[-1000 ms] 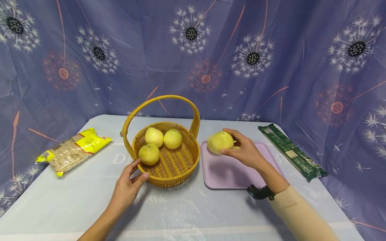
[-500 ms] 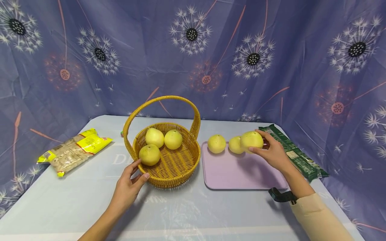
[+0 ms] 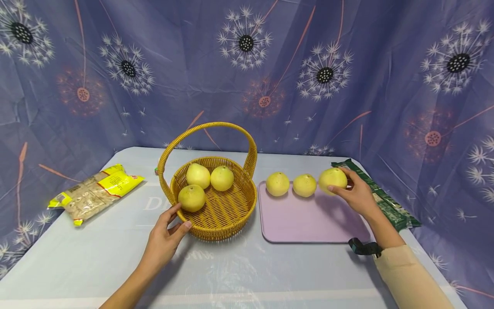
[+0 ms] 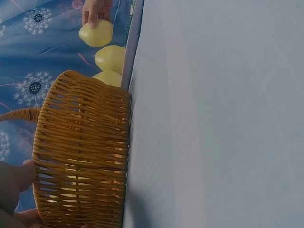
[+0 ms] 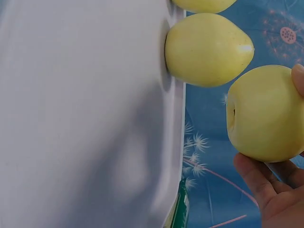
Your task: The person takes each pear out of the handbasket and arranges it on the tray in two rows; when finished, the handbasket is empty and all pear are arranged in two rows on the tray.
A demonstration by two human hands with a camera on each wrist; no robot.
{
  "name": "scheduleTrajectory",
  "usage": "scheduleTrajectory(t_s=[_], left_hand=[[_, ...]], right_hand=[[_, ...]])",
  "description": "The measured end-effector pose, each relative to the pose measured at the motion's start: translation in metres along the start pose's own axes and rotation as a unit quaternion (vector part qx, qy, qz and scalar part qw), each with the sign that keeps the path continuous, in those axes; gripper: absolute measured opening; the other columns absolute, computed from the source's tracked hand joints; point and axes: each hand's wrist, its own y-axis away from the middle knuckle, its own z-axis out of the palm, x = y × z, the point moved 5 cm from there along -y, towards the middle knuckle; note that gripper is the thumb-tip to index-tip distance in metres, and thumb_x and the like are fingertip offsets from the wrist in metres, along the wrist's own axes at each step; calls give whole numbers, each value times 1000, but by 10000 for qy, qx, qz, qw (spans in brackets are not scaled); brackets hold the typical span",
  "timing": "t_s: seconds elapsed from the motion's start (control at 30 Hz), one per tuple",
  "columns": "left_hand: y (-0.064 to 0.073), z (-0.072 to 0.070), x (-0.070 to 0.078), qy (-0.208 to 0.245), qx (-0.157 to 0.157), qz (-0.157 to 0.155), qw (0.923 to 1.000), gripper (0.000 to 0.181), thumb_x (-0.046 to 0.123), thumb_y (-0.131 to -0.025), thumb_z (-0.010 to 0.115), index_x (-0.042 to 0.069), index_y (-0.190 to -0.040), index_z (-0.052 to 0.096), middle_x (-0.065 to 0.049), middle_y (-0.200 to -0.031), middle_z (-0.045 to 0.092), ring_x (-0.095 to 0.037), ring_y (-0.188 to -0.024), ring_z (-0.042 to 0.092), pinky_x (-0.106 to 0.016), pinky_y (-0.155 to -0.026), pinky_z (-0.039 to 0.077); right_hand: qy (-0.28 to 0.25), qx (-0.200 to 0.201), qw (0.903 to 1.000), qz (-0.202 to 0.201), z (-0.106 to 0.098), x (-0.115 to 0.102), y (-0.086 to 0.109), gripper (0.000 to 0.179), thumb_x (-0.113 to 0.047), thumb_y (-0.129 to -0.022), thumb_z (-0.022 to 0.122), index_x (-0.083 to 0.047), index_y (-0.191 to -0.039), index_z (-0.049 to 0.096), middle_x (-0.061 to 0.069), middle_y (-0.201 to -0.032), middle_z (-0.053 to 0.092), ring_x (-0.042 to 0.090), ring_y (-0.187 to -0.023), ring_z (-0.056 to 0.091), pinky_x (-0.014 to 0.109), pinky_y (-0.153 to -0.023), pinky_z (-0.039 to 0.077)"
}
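My right hand (image 3: 358,192) grips a pale yellow pomelo (image 3: 332,180) between thumb and fingers, just above the back right of a lilac tray (image 3: 308,223). In the right wrist view a gap shows between the held pomelo (image 5: 266,114) and the tray (image 5: 95,95). Two more pomelos stand on the tray in a row, a left one (image 3: 277,184) and a middle one (image 3: 304,185). My left hand (image 3: 164,236) holds the front left rim of a woven basket (image 3: 220,234) with a tall handle. Three pomelos (image 3: 191,198) lie inside, towards its left and back.
A yellow and clear food bag (image 3: 96,193) lies at the table's left. A long green packet (image 3: 386,201) lies right of the tray, partly behind my right hand. A patterned curtain (image 3: 193,64) hangs behind the white-covered table (image 3: 231,274).
My right hand has carried its pomelo rightwards across the tray, past the two standing there, and slightly lower. The left hand and basket have stayed put.
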Motion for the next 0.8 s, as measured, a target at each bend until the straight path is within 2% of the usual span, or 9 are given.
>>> scheduleTrajectory(t_s=[0.13,0.27,0.37,0.53,0.8], left_hand=[[0,0,0,-28,3,-26,10000,61,26,-93,61,9,-144,34,-18,-150,31,-37,-136,38,-42,-102,47],[0,0,0,-25,2,-54,10000,61,27,-93,61,9,-144,34,-18,-150,31,-37,-136,38,-41,-102,47],[0,0,-1,-54,28,-51,10000,61,27,-92,61,9,-144,34,-17,-150,32,-36,-135,39,-40,-101,48],[-1,1,-1,-87,72,-6,9999,60,27,-92,61,8,-144,35,-16,-149,33,-36,-134,41,-38,-100,49],[0,1,-1,-57,55,0,10000,60,27,-93,61,8,-144,35,-17,-149,33,-37,-134,40,-40,-101,48]], right_hand=[[59,-25,9999,144,1,7,-4,82,-43,-83,70,-9,-147,31,23,-135,48,35,-109,55,13,-69,45],[82,-64,9996,263,3,13,-9,85,-46,-83,69,-8,-148,29,24,-137,45,39,-113,52,31,-77,51],[148,-58,9993,333,4,16,-11,85,-47,-83,68,-8,-148,29,24,-137,46,39,-114,52,37,-78,51],[206,-40,9987,460,6,18,-15,85,-47,-83,69,-8,-147,30,24,-133,48,38,-111,52,28,-71,47],[166,3,9990,414,12,28,-21,82,-39,-84,70,-4,-146,31,27,-133,49,41,-111,53,26,-72,46]])
